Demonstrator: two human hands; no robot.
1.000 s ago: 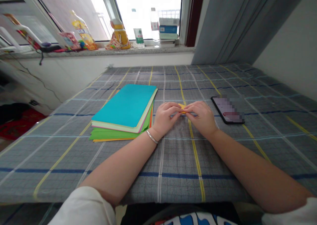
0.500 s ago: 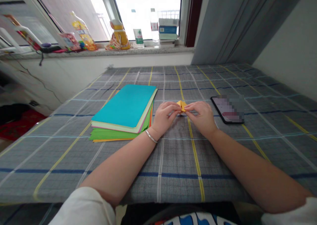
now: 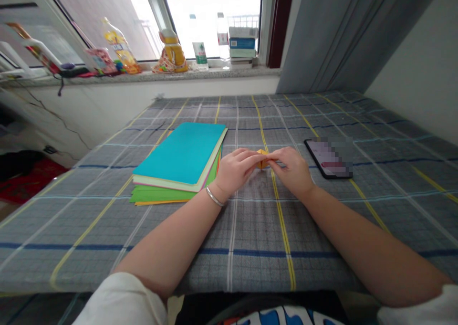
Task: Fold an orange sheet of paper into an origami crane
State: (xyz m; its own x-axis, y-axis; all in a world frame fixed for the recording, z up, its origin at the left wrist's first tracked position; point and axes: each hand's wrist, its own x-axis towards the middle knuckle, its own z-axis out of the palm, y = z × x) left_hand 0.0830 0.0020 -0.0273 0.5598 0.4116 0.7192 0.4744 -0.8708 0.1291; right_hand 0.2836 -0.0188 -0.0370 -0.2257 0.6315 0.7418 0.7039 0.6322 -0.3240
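A small folded piece of orange-yellow paper (image 3: 261, 163) sits between my two hands, just above the plaid cloth, and fingers cover much of it. My left hand (image 3: 236, 169), with a silver bangle at its wrist, is closed on the paper from the left, its fingers reaching over the top. From the right, my right hand (image 3: 292, 169) pinches the paper between thumb and fingers. The fingertips of both hands meet at the paper's upper edge. Left of my left hand lies a stack of coloured paper (image 3: 182, 153), blue on top with pale, green and orange sheets below.
A phone (image 3: 327, 159) lies to the right of my right hand. The grey plaid cloth (image 3: 257, 229) covers the table. Along the windowsill (image 3: 214, 72) stand bottles, a tube, boxes and a yellow container. A grey curtain (image 3: 343, 34) hangs at the back right.
My left fingers have stretched further right over the top of the folded paper, meeting the right fingertips. The paper sits slightly lower and shows less. The right hand has barely moved.
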